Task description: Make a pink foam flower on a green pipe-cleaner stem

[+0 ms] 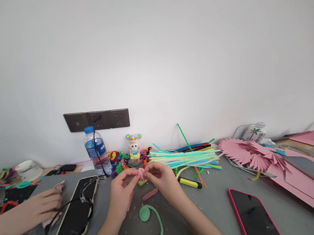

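Between my two hands, in the middle of the head view, is a small pink piece of bent pipe cleaner point(141, 173). My left hand point(122, 188) pinches it from the left, with thumb and forefinger together. From the other side my right hand point(162, 178) grips it with its fingertips. Below them on the grey mat lies a green pipe cleaner point(160, 224), coiled into a spiral at one end. A short pink strip point(150, 194) rests just under my right hand, and another pink bit is partly hidden by my left hand.
Behind my hands stand a small figure point(134, 150) and a water bottle point(96, 151). A bundle of pipe cleaners point(185, 158) lies near a yellow cutter point(190, 182). Phones point(253, 214) flank me; pink folded paper point(253, 155) is right. Another person's hand point(39, 206) is at left.
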Demonstrator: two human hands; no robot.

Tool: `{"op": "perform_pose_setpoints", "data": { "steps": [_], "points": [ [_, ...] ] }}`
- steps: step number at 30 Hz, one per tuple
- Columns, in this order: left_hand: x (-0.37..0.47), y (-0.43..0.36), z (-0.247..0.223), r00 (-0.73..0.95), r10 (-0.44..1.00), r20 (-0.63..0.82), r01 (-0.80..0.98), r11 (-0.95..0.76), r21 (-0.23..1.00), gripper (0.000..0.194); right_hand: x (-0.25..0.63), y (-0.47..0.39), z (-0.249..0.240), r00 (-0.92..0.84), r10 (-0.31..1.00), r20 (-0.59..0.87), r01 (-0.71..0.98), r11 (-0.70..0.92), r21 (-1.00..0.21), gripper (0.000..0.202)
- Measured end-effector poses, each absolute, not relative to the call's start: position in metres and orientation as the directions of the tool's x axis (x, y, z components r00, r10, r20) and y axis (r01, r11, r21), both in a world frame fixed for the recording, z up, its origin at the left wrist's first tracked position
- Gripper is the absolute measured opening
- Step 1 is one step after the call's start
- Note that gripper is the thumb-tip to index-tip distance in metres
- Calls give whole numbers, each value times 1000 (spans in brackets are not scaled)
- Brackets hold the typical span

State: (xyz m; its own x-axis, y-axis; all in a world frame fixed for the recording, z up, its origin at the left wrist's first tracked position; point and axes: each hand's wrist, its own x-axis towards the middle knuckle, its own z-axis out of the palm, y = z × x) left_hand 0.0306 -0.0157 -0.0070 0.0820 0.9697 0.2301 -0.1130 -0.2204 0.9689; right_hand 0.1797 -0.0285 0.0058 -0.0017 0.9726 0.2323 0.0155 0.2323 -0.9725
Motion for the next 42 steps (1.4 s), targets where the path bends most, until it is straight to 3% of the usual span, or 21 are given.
{"op": "perform_pose_setpoints", "data": {
  "steps": [19, 27, 42],
  "points": [
    [30, -15, -12, 114, 984, 135, -104, -123, 987, 22, 181, -25, 1, -19, 976, 217, 39, 217, -975, 7],
    [33, -19, -6, 143, 987, 72, -206, -41, 978, 26, 182, -24, -5, -4, 986, 164, 46, 164, -985, 8],
    [32, -16, -14, 194, 977, 90, -235, -43, 971, 21, 183, -26, 2, -7, 993, 115, 53, 115, -992, 10]
  ]
}}
